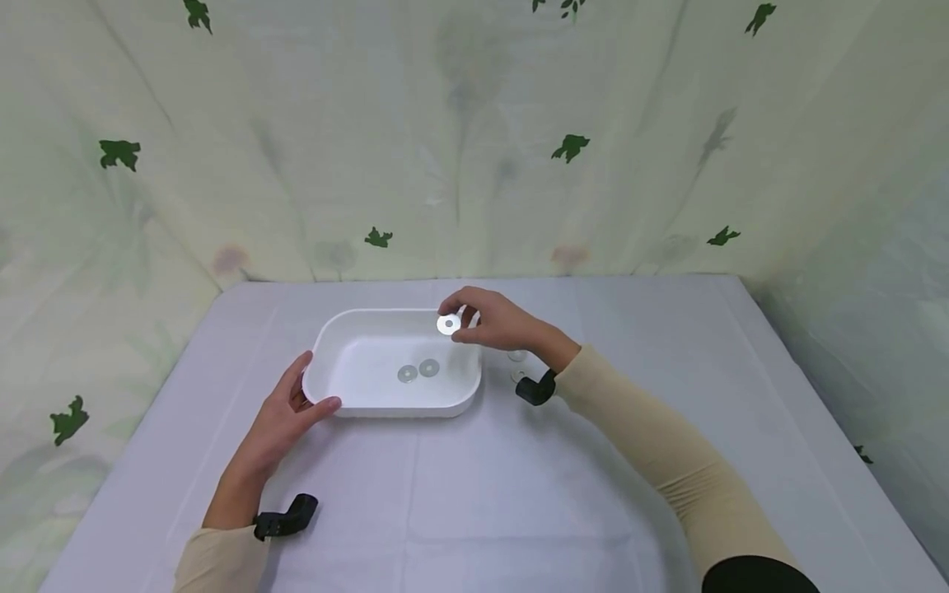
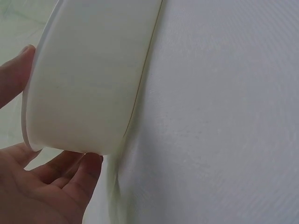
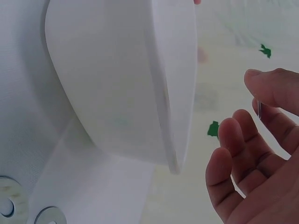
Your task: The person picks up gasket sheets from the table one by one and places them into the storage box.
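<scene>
A white plastic tray [image 1: 363, 395] with rounded corners stands on the table. My left hand [image 1: 285, 401] grips its left end, thumb on the front rim and fingers around the outer wall; the left wrist view shows the fingertips at the wall [image 2: 88, 84]. Over the tray's back right part, my right hand [image 1: 493, 319] pinches a flat metal washer [image 1: 440, 324] between thumb and finger. The right wrist view catches that washer edge-on [image 3: 259, 109]. Inside the tray lie two more washers, one on the left [image 1: 401, 375] and one beside it [image 1: 436, 369].
Right of the tray two washers lie on the white cloth, one farther [image 1: 516, 357] and one nearer [image 1: 517, 375], partly hidden by the right wrist's black camera [image 1: 535, 389]. A pale curtain [image 1: 474, 165] with green leaf shapes hangs behind the table.
</scene>
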`<state>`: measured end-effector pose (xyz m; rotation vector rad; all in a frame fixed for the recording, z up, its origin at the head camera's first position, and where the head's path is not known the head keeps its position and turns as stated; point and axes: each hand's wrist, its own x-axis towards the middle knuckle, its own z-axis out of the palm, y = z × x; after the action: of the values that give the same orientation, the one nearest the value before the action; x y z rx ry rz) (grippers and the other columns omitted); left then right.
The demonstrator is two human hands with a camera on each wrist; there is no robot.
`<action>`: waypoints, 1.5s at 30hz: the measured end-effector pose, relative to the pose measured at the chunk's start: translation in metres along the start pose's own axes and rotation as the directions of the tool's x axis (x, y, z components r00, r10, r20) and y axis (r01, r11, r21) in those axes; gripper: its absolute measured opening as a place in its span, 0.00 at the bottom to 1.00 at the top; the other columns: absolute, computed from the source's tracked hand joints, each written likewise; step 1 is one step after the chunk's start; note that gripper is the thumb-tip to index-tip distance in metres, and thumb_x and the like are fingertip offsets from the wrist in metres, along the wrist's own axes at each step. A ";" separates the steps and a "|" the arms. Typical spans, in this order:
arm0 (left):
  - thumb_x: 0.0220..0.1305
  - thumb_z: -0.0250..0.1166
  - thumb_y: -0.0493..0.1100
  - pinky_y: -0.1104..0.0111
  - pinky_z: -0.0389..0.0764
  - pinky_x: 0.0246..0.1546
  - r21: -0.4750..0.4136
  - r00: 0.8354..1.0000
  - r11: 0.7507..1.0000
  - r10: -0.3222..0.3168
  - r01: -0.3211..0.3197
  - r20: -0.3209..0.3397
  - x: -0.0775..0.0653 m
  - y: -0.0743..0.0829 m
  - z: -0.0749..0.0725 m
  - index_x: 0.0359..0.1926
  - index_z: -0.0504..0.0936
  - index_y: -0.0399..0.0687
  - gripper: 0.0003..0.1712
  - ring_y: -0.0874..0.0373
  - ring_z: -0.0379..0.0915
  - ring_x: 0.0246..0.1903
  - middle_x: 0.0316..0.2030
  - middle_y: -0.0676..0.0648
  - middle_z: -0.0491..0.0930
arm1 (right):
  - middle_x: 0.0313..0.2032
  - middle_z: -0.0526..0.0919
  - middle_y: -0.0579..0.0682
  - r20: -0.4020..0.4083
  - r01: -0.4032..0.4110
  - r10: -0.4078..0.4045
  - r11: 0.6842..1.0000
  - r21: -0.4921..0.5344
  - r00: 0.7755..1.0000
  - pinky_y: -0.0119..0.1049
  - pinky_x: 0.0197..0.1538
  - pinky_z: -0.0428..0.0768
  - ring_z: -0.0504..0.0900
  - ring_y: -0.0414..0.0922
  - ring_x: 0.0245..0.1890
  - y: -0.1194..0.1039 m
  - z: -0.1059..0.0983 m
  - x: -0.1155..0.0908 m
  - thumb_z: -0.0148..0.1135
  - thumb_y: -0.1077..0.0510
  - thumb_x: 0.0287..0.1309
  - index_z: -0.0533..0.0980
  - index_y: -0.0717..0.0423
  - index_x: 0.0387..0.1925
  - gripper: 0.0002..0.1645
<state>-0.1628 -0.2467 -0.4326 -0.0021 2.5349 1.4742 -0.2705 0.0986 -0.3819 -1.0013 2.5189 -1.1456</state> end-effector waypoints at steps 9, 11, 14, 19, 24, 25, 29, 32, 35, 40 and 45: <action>0.65 0.68 0.50 0.94 0.64 0.44 -0.006 1.000 1.000 0.007 -0.007 -0.002 0.003 0.000 0.001 0.80 0.32 0.54 0.60 0.38 0.51 0.75 0.79 0.36 0.44 | 0.54 0.80 0.52 -0.002 -0.002 0.002 1.000 -0.005 1.000 0.34 0.48 0.80 0.81 0.44 0.45 0.002 0.001 0.002 0.66 0.62 0.59 0.75 0.56 0.58 0.24; 0.65 0.68 0.50 0.94 0.64 0.45 -0.006 1.000 1.000 0.007 -0.007 -0.002 0.004 -0.001 0.001 0.80 0.32 0.54 0.60 0.38 0.50 0.75 0.79 0.36 0.43 | 0.54 0.80 0.51 -0.002 -0.005 0.005 1.000 -0.003 1.000 0.34 0.48 0.79 0.81 0.45 0.45 0.003 0.001 0.002 0.66 0.62 0.59 0.75 0.56 0.58 0.24; 0.65 0.68 0.50 0.95 0.64 0.45 -0.008 1.000 1.000 0.008 -0.008 -0.003 0.004 -0.001 0.001 0.80 0.32 0.54 0.60 0.38 0.50 0.75 0.79 0.36 0.43 | 0.54 0.80 0.52 -0.002 -0.008 0.008 1.000 0.001 1.000 0.34 0.48 0.80 0.81 0.45 0.45 0.005 0.002 0.004 0.66 0.62 0.59 0.75 0.56 0.58 0.24; 0.65 0.68 0.51 0.94 0.64 0.44 0.000 1.000 1.000 0.008 -0.008 -0.006 0.005 -0.001 0.002 0.80 0.32 0.54 0.60 0.37 0.50 0.75 0.79 0.36 0.43 | 0.54 0.80 0.51 0.001 -0.026 0.026 1.000 0.007 1.000 0.34 0.48 0.79 0.81 0.45 0.45 0.007 0.003 0.005 0.66 0.61 0.60 0.75 0.55 0.58 0.24; 0.65 0.68 0.51 0.94 0.64 0.44 -0.002 1.000 1.000 0.002 -0.002 -0.008 0.004 -0.001 0.003 0.80 0.32 0.55 0.60 0.38 0.51 0.75 0.79 0.37 0.44 | 0.56 0.80 0.50 -0.005 -0.055 0.055 0.998 0.002 0.998 0.36 0.49 0.79 0.80 0.46 0.47 0.007 0.004 0.006 0.66 0.60 0.60 0.75 0.54 0.59 0.25; 0.65 0.68 0.51 0.94 0.64 0.44 -0.006 1.000 1.000 0.001 -0.001 -0.007 0.004 -0.001 0.003 0.80 0.32 0.55 0.60 0.38 0.51 0.75 0.79 0.37 0.44 | 0.57 0.79 0.51 -0.008 -0.062 0.063 0.998 0.002 0.998 0.37 0.50 0.79 0.80 0.47 0.49 0.007 0.004 0.006 0.66 0.59 0.60 0.75 0.54 0.59 0.25; 0.64 0.68 0.51 0.94 0.65 0.44 -0.019 1.000 1.000 0.000 0.000 -0.001 0.003 -0.002 0.003 0.80 0.32 0.56 0.60 0.39 0.52 0.75 0.79 0.38 0.44 | 0.62 0.75 0.53 -0.032 -0.089 0.089 0.996 -0.005 0.996 0.40 0.52 0.79 0.78 0.53 0.55 0.008 0.005 0.006 0.67 0.57 0.61 0.71 0.53 0.64 0.29; 0.64 0.69 0.51 0.94 0.65 0.44 -0.025 1.000 1.000 0.004 -0.004 -0.002 0.003 -0.002 0.003 0.80 0.32 0.55 0.60 0.39 0.52 0.75 0.79 0.37 0.45 | 0.65 0.73 0.55 -0.051 -0.093 0.093 0.996 -0.014 0.994 0.42 0.53 0.79 0.76 0.56 0.57 0.008 0.004 0.005 0.66 0.57 0.62 0.69 0.53 0.66 0.31; 0.64 0.69 0.50 0.94 0.65 0.45 -0.029 1.000 1.000 0.010 -0.010 -0.006 0.003 -0.001 0.003 0.80 0.32 0.54 0.61 0.40 0.52 0.75 0.78 0.37 0.46 | 0.65 0.73 0.55 -0.063 -0.088 0.087 0.996 -0.024 0.994 0.42 0.52 0.79 0.77 0.54 0.56 0.007 0.002 0.002 0.66 0.58 0.62 0.69 0.54 0.65 0.30; 0.64 0.69 0.50 0.94 0.65 0.44 -0.032 1.000 0.999 0.010 -0.010 -0.010 0.002 -0.002 0.002 0.80 0.32 0.54 0.61 0.40 0.54 0.74 0.78 0.36 0.47 | 0.63 0.74 0.54 -0.076 -0.070 0.067 0.997 -0.036 0.995 0.41 0.51 0.80 0.78 0.54 0.55 0.007 -0.006 -0.005 0.64 0.58 0.64 0.70 0.55 0.64 0.28; 0.64 0.68 0.49 0.94 0.65 0.44 -0.028 1.000 1.000 0.004 -0.004 -0.010 0.002 -0.003 0.002 0.80 0.32 0.54 0.60 0.40 0.55 0.73 0.78 0.36 0.47 | 0.62 0.74 0.52 -0.086 -0.084 0.078 0.995 -0.059 0.993 0.42 0.51 0.81 0.78 0.53 0.55 0.008 -0.016 -0.013 0.64 0.58 0.64 0.71 0.54 0.62 0.26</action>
<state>-0.1640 -0.2465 -0.4365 -0.0092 2.5236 1.5145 -0.2721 0.1206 -0.3779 -0.8739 2.6498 -1.1144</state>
